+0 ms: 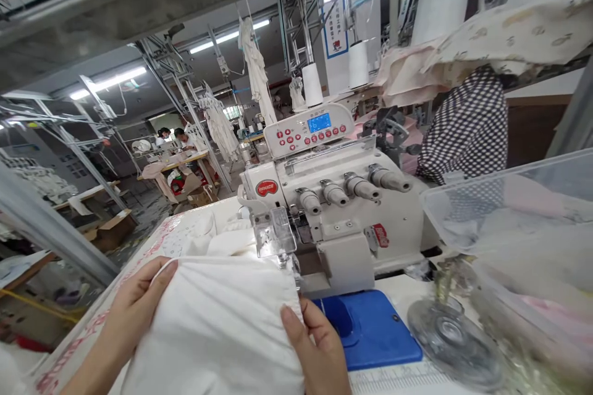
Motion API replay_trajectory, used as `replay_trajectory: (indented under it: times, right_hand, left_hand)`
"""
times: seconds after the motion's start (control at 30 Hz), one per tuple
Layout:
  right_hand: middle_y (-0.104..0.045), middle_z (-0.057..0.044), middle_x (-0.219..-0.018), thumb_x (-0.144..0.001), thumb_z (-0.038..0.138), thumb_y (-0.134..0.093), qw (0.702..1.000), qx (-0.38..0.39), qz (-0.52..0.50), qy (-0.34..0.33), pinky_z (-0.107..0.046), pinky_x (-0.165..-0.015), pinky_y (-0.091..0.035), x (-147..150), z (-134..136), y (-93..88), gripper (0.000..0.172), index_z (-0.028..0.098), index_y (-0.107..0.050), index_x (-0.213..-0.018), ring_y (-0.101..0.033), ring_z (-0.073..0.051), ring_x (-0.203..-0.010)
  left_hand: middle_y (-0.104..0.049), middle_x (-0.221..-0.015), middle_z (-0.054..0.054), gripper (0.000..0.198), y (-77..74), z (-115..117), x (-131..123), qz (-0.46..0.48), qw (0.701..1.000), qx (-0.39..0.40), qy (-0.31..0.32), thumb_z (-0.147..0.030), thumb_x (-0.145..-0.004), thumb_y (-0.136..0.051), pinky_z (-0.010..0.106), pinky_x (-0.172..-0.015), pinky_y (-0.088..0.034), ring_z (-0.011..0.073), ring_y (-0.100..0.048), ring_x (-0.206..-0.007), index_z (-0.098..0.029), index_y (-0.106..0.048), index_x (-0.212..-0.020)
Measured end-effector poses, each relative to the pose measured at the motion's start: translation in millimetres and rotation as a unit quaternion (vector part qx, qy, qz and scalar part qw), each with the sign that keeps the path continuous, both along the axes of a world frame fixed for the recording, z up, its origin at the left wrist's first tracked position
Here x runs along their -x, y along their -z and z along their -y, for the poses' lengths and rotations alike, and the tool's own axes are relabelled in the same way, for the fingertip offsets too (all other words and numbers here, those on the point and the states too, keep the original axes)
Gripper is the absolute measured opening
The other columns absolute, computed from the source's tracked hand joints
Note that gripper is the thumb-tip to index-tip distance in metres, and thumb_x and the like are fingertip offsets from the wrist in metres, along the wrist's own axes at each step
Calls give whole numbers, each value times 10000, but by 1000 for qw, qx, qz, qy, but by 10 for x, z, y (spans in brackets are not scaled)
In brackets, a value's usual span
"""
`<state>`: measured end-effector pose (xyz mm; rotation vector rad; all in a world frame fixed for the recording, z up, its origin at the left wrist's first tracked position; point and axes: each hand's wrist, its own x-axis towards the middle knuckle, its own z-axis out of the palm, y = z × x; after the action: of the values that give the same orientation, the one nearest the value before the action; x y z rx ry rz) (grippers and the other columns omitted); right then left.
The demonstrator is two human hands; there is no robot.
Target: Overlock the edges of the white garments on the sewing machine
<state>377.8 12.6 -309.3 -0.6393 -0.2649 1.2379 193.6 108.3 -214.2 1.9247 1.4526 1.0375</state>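
Note:
A white cloth is stretched between my two hands, its far edge lying at the needle area of a white sewing machine. At the cloth's upper left corner, my left hand pinches the fabric between thumb and fingers. My right hand grips the gathered right edge, thumb on top and fingers beneath, just in front of the machine. A clear guard hangs over the stitching spot, where a light shines. Under the cloth's far side lies more white fabric.
A blue tray lies right of my right hand, beside a clear round dish. Clear plastic bins stand at the right. Thread cones rise behind the machine. Checked cloth hangs at the right. People work far back on the left.

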Motion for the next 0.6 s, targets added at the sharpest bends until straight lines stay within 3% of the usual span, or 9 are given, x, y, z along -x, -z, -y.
replay_trajectory:
  times: [0.17,0.27,0.33,0.4,0.47,0.53,0.6]
  right_hand:
    - [-628,-12,-562,-512,447,-823,998,-6,-67,-6,-230,-569,-448,5,-31,-37,360,162,-638,-630,-564,-144,-566]
    - [-635,-18,-562,-521,423,-825,996,-21,-89,-4,-250,-586,-462,20,-35,-40,341,161,-653,-657,-572,-150,-557]
    - [-642,-24,-573,-531,422,-820,996,-25,-82,-3,-244,-579,-462,34,-35,-17,345,156,-660,-684,-574,-151,-562]
    - [-649,-28,-592,-537,420,-818,997,-31,-74,2,-223,-556,-454,56,-31,9,346,153,-658,-687,-570,-144,-568]
    - [-658,-28,-623,-538,403,-820,996,-43,-78,10,-209,-551,-451,86,-22,14,333,155,-653,-685,-572,-137,-577]
    - [-667,-22,-652,-539,375,-823,993,-54,-98,22,-219,-581,-465,117,-9,-18,309,167,-646,-685,-584,-140,-595]
    - [-671,-15,-658,-538,343,-825,990,-54,-123,32,-250,-619,-485,141,1,-78,290,182,-632,-682,-602,-154,-613]
  left_hand:
    - [-613,-713,-7,393,-163,-185,29,-143,987,-57,54,-577,-682,-550,168,-590,-455,161,-566,-692,-192,-604,-743]
    - [-641,-804,-4,324,-152,-186,57,-251,955,3,158,-481,-614,-663,195,-687,-475,188,-595,-776,-207,-637,-786]
    - [-651,-856,7,268,-70,-125,93,-253,947,58,190,-442,-613,-678,218,-732,-481,202,-603,-816,-211,-647,-745]
    - [-659,-870,20,295,3,-43,125,-142,974,112,135,-473,-643,-638,250,-711,-499,212,-614,-810,-221,-639,-795]
    - [-666,-815,24,441,-15,25,124,16,985,168,36,-520,-619,-630,283,-632,-513,215,-625,-720,-235,-587,-953]
    - [-652,-716,8,576,-157,41,78,92,975,203,-20,-516,-573,-652,281,-538,-493,198,-604,-599,-234,-518,-1058]
    - [-611,-627,-17,552,-380,-15,7,51,986,157,-24,-464,-535,-662,229,-478,-442,160,-555,-531,-201,-538,-1005]
